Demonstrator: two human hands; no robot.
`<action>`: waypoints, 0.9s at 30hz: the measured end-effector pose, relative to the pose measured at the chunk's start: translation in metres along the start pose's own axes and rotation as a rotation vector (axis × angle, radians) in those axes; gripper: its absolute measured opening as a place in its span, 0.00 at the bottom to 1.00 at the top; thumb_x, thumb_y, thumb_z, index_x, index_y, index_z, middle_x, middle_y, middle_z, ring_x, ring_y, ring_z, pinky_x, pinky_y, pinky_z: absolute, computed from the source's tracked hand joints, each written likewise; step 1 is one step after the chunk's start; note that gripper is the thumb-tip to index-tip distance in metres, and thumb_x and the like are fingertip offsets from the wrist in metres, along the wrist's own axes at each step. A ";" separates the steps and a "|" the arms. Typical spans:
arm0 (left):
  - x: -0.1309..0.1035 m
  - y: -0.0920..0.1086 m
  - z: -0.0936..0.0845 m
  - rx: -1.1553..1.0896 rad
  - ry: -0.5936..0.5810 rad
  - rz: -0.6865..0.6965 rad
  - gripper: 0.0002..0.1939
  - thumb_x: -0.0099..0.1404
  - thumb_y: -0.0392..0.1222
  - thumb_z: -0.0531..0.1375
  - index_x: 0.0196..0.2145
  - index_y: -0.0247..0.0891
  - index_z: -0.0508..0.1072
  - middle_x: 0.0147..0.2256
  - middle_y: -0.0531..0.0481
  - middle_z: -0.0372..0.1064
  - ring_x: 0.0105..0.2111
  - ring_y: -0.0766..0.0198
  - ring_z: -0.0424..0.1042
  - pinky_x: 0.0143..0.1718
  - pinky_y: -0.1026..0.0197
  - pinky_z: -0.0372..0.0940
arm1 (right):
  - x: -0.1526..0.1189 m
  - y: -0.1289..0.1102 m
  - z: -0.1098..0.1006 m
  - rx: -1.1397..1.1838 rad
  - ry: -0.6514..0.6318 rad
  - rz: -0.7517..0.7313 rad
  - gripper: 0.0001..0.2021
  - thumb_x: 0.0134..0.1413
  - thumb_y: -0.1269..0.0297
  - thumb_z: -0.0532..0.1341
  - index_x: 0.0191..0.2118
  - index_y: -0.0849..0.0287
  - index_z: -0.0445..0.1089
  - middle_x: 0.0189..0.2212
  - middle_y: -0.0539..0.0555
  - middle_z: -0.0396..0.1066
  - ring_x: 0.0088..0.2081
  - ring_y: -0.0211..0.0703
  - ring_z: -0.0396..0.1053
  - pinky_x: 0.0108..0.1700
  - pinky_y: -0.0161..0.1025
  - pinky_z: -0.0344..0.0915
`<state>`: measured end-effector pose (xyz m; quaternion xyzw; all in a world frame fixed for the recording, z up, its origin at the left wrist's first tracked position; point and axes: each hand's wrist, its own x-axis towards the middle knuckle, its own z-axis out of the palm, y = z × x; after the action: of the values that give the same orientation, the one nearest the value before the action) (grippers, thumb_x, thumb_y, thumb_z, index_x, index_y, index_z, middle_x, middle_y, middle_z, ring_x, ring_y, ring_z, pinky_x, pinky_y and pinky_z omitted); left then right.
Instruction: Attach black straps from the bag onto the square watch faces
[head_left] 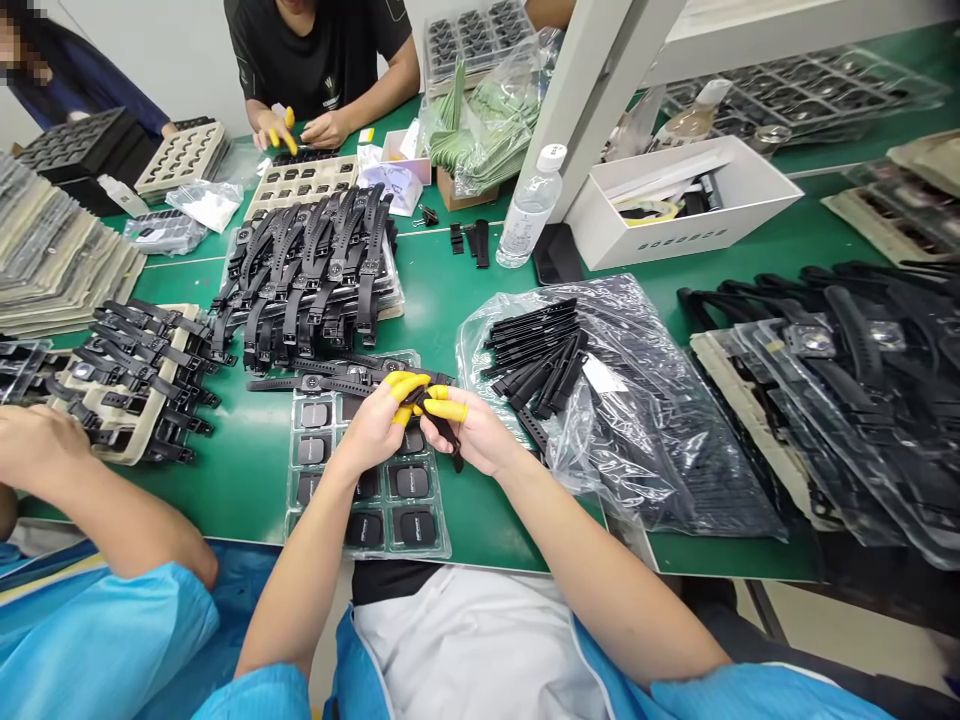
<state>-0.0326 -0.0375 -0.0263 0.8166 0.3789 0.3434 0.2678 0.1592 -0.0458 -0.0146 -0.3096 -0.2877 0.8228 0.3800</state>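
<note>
Tabletop [491,520] between tray [438,500], bag [577,450] edges; left hand [376,427], right hand [480,432] holding strap [442,428].

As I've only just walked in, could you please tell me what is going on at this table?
A person's left hand and right hand, with yellow covers on some fingers, hold a black strap between them, above a clear tray of dark square pieces. To the right, more loose straps lie on a plastic bag. Beyond the tray, watches with straps lie in a pile. Across the table, a co-worker is handling small dark items.
</note>
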 end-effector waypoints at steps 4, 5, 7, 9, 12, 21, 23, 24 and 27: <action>-0.002 0.002 -0.001 0.011 -0.028 -0.006 0.25 0.76 0.34 0.51 0.68 0.41 0.65 0.59 0.38 0.67 0.62 0.53 0.68 0.63 0.48 0.67 | 0.001 -0.001 -0.002 0.032 0.032 0.015 0.15 0.49 0.56 0.71 0.34 0.57 0.66 0.18 0.47 0.69 0.18 0.34 0.59 0.20 0.32 0.50; -0.002 0.003 -0.002 -0.001 -0.034 0.001 0.24 0.77 0.36 0.51 0.68 0.41 0.64 0.59 0.38 0.67 0.61 0.53 0.68 0.63 0.48 0.67 | 0.002 -0.001 -0.002 0.038 0.040 0.016 0.15 0.48 0.56 0.71 0.34 0.57 0.66 0.18 0.47 0.69 0.18 0.33 0.58 0.20 0.31 0.49; -0.002 0.003 -0.003 -0.016 -0.037 0.017 0.24 0.78 0.39 0.50 0.68 0.41 0.64 0.60 0.38 0.67 0.61 0.53 0.68 0.63 0.48 0.67 | 0.002 -0.002 -0.003 0.044 0.048 0.019 0.16 0.48 0.56 0.71 0.34 0.57 0.66 0.17 0.47 0.68 0.17 0.33 0.58 0.19 0.31 0.49; -0.002 0.004 -0.004 0.004 -0.030 0.024 0.23 0.79 0.40 0.49 0.67 0.40 0.65 0.59 0.38 0.67 0.61 0.53 0.68 0.63 0.47 0.66 | 0.002 -0.002 -0.003 0.044 0.047 0.028 0.16 0.47 0.56 0.71 0.34 0.58 0.66 0.17 0.47 0.68 0.17 0.33 0.58 0.19 0.31 0.48; -0.001 0.002 -0.003 0.080 -0.031 0.024 0.22 0.78 0.40 0.49 0.65 0.37 0.68 0.56 0.37 0.68 0.58 0.52 0.69 0.61 0.48 0.68 | 0.002 -0.003 -0.004 0.040 0.052 0.051 0.16 0.45 0.57 0.72 0.33 0.58 0.67 0.16 0.47 0.67 0.17 0.32 0.57 0.18 0.31 0.47; 0.000 0.000 0.001 0.300 -0.084 0.050 0.21 0.72 0.37 0.54 0.60 0.34 0.71 0.50 0.37 0.71 0.52 0.50 0.71 0.54 0.47 0.72 | 0.006 0.002 -0.013 -0.035 0.073 0.115 0.15 0.46 0.56 0.70 0.31 0.59 0.67 0.16 0.46 0.66 0.16 0.30 0.56 0.18 0.29 0.47; 0.000 0.001 0.001 0.303 -0.089 0.042 0.20 0.72 0.37 0.54 0.59 0.34 0.71 0.49 0.37 0.71 0.51 0.50 0.71 0.53 0.47 0.73 | 0.007 0.002 -0.014 -0.056 0.070 0.124 0.15 0.46 0.56 0.70 0.31 0.59 0.67 0.17 0.47 0.67 0.16 0.30 0.55 0.18 0.29 0.47; 0.000 0.002 0.001 0.293 -0.089 0.041 0.20 0.72 0.37 0.53 0.59 0.35 0.71 0.49 0.37 0.72 0.51 0.50 0.72 0.53 0.48 0.73 | 0.007 0.003 -0.014 -0.062 0.068 0.126 0.15 0.46 0.55 0.71 0.31 0.59 0.66 0.17 0.47 0.67 0.16 0.30 0.56 0.18 0.29 0.47; 0.000 0.003 0.000 0.237 -0.088 0.034 0.19 0.74 0.36 0.50 0.59 0.35 0.70 0.50 0.37 0.72 0.51 0.52 0.72 0.54 0.49 0.72 | 0.006 0.002 -0.013 -0.073 0.060 0.116 0.15 0.47 0.55 0.70 0.32 0.59 0.67 0.17 0.47 0.67 0.17 0.31 0.57 0.18 0.30 0.48</action>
<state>-0.0311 -0.0396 -0.0242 0.8629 0.3909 0.2648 0.1800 0.1647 -0.0388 -0.0265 -0.3639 -0.2877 0.8227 0.3286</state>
